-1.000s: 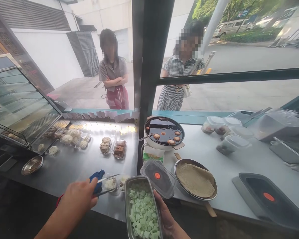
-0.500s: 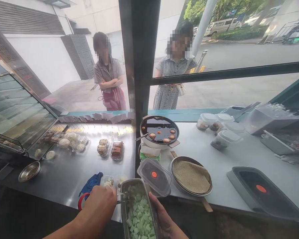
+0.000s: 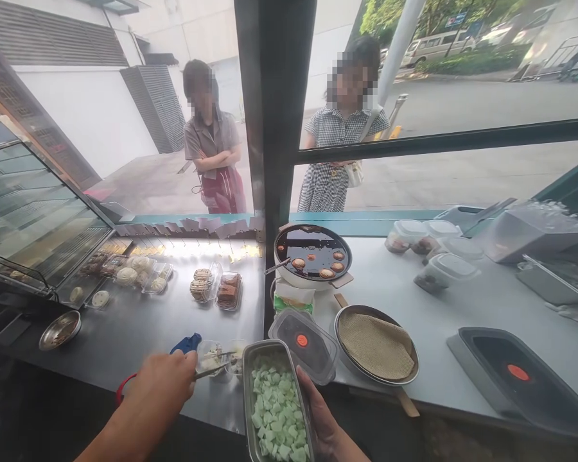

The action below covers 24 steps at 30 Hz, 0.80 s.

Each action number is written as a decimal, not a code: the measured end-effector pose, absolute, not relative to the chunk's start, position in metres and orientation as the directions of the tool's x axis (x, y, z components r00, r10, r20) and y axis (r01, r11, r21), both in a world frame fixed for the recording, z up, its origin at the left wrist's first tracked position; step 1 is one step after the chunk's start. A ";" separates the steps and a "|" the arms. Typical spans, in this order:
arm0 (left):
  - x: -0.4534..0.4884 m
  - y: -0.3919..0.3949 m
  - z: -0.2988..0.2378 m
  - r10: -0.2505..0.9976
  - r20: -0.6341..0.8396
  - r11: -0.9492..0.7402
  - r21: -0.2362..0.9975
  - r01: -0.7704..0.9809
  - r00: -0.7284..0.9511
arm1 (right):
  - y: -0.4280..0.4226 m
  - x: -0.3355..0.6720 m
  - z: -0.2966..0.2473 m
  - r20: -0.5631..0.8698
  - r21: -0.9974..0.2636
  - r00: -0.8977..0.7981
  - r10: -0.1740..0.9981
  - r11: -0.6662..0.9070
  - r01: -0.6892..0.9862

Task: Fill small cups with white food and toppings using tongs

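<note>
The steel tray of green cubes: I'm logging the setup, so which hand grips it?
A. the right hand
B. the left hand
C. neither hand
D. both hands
A: the right hand grips the steel tray by its right edge, while the left hand holds tongs over a small clear cup.

Steel counter (image 3: 139,321), dark window post (image 3: 277,115), daylit street outside.

Lower centre: I see the metal tray (image 3: 277,410), small cups (image 3: 210,357) just left.
Behind tray: lidded container (image 3: 302,342), then pan (image 3: 314,255).
</note>
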<state>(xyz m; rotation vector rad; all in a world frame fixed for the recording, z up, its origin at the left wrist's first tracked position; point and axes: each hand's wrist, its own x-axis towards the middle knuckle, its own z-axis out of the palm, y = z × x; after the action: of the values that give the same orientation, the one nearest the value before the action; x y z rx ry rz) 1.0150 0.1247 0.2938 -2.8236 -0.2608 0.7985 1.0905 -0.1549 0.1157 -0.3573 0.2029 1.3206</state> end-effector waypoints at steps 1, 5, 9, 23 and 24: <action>1.017 0.132 0.290 0.249 -0.505 -0.959 -0.245 0.140 0.826 | -0.156 1.091 0.116 -0.348 -0.138 0.239 0.906 0.202 -0.970; 1.022 0.154 0.277 0.301 -0.534 -0.948 -0.255 0.189 0.790 | -0.157 1.090 0.118 -0.360 -0.142 0.241 0.901 0.202 -0.969; 1.014 0.141 0.287 0.293 -0.486 -0.952 -0.227 0.205 0.824 | -0.154 1.087 0.119 -0.369 -0.153 0.238 0.898 0.194 -0.969; 1.024 0.079 0.273 0.025 -0.521 -0.999 -0.039 0.005 0.853 | -0.148 1.077 0.113 -0.357 -0.154 0.208 0.911 0.162 -0.975; 1.024 0.080 0.272 0.029 -0.526 -0.999 -0.040 0.009 0.850 | -0.148 1.076 0.112 -0.362 -0.153 0.210 0.908 0.164 -0.974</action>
<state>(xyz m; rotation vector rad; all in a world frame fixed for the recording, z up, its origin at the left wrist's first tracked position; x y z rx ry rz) 1.0239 0.0798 0.2722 -2.9865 -0.0310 0.8502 1.0765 -0.1484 0.1124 -0.3873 0.2028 1.3545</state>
